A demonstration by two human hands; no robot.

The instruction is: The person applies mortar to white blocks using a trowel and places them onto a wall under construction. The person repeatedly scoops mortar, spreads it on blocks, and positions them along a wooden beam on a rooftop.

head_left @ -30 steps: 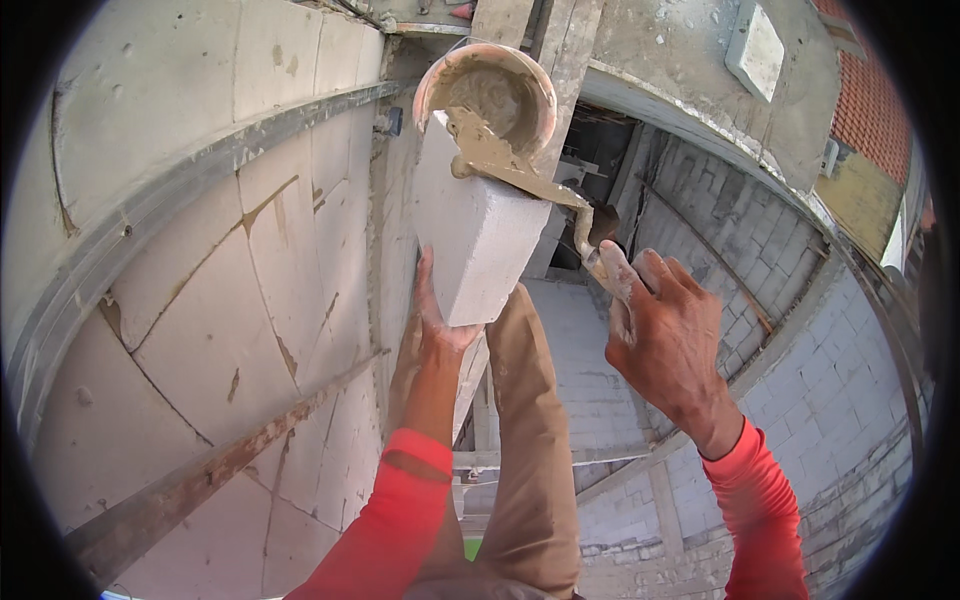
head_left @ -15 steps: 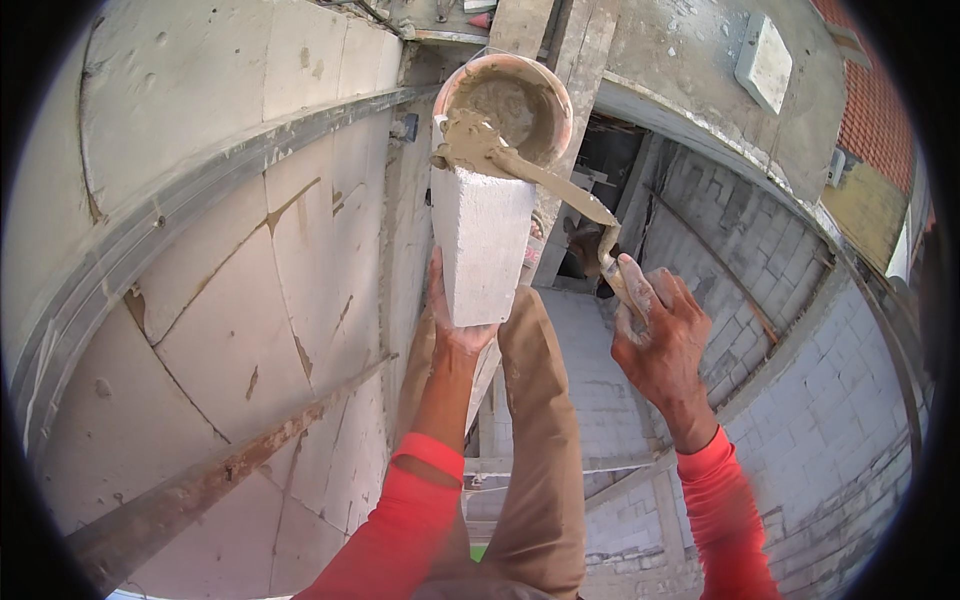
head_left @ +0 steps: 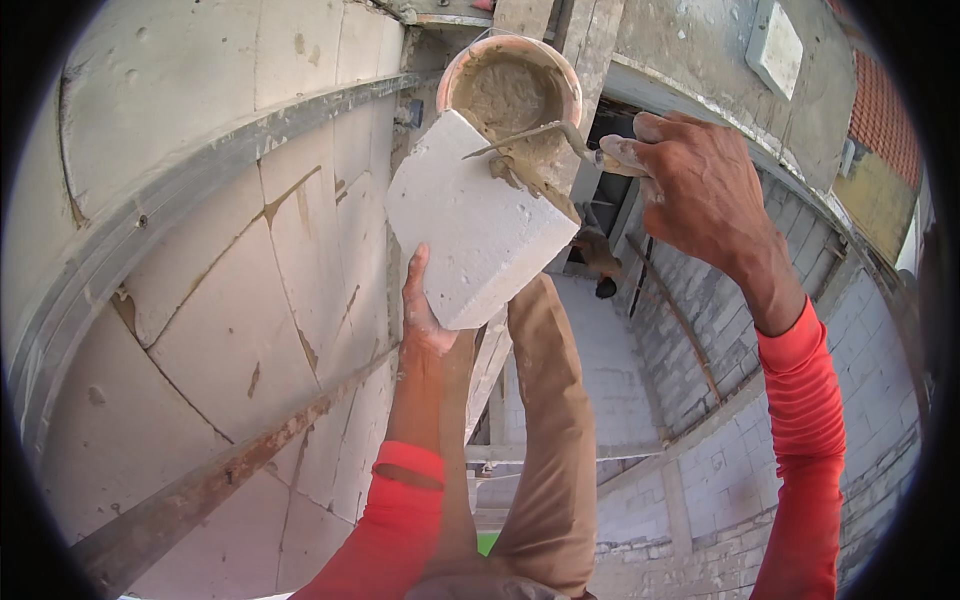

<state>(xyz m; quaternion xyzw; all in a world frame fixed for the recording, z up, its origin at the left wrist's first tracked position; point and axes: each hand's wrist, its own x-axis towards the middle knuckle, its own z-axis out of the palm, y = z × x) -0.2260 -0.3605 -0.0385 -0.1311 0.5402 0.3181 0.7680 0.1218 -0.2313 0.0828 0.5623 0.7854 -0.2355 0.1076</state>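
My left hand (head_left: 422,310) grips a white lightweight block (head_left: 465,225) from its lower left, with the block turned at a slant. Grey mortar (head_left: 525,175) lies along the block's upper right edge. My right hand (head_left: 700,190), fingers wrapped round the handle of a trowel (head_left: 578,140), is raised to the right of the block; the blade lies edge-on over the mortar. Just beyond the block, a pinkish bucket (head_left: 510,85) holds wet grey mortar and has a thin wire handle.
A block wall (head_left: 240,320) rises at left, with a metal rail (head_left: 175,190) and rusty bar (head_left: 200,475). Wooden planks (head_left: 585,45) run under the bucket. Below right is a drop into a block-walled space, where another person (head_left: 598,255) is visible. A white slab (head_left: 775,50) lies upper right.
My right hand has risen with the trowel, whose blade is now turned edge-on. The block has tilted, its broad face now upward, and my left hand has shifted slightly left with it.
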